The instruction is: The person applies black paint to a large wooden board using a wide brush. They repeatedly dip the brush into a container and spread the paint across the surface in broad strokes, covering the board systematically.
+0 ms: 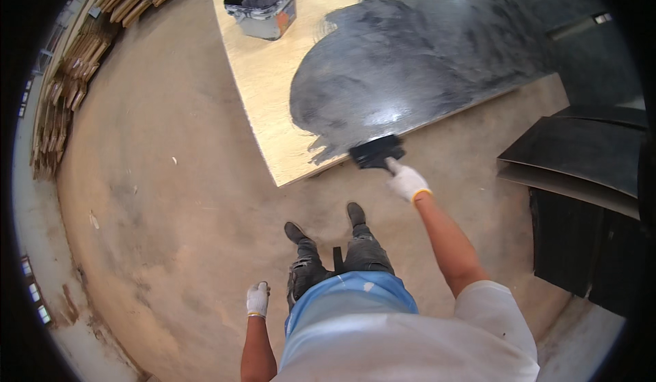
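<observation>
My right hand (pixel 409 180), in a white knit glove with a yellow cuff, grips a wide black scraper (pixel 377 152) by its handle. The scraper is at the near edge of a pale wooden board (pixel 249 67); whether it touches the surface I cannot tell. Dark grey, wet-looking coating (pixel 396 61) covers much of the board, with a ragged border on the left. On the board's far left corner stands a square bucket (pixel 263 28) smeared with dark paste, some of it inside. My gloved left hand (pixel 257 298) hangs low at my side, fingers curled, nothing visible in it.
Stacked wooden boards (pixel 78 67) lean along the far left wall. Black panels (pixel 574 156) and dark boxes (pixel 567 238) stand at right, close to the board's right corner. My shoes (pixel 295 232) are on the brown concrete floor (pixel 178 197) before the board.
</observation>
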### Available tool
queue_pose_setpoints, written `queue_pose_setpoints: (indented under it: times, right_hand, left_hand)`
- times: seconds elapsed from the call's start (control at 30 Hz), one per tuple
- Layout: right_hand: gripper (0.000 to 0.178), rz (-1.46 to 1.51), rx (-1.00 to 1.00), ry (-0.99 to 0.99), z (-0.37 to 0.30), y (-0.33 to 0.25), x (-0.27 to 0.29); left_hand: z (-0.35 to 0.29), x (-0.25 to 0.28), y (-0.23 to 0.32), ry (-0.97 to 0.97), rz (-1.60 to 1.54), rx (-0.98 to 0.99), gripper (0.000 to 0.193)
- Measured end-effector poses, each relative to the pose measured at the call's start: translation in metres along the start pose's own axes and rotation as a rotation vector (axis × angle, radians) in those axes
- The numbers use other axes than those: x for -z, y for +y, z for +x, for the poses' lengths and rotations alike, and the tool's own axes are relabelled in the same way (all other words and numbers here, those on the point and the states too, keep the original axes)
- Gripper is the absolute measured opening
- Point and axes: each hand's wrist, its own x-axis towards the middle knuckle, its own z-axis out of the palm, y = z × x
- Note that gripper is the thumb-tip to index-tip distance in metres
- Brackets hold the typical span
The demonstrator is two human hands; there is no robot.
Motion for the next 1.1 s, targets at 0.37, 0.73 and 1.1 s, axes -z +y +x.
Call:
queue_pose_setpoints:
  times: [0.37, 0.73, 1.1]
  right_hand:
    - [0.066, -0.122, -0.117, -0.030, -0.028, -0.038, 0.025]
    - [0.059, -0.031, 0.071, -0.243, -0.051, -0.144, -0.071]
    - [0.066, -0.001, 0.071, -0.214, -0.059, -0.168, -0.093]
  left_hand:
    - [-0.006, 0.007, -0.004, 0.021, 0.098, 0.010, 0.037]
    - [-0.001, -0.002, 0.022, -0.055, 0.247, 0.002, 0.039]
    - [0.040, 0.020, 0.014, -0.088, 0.223, -0.059, 0.038]
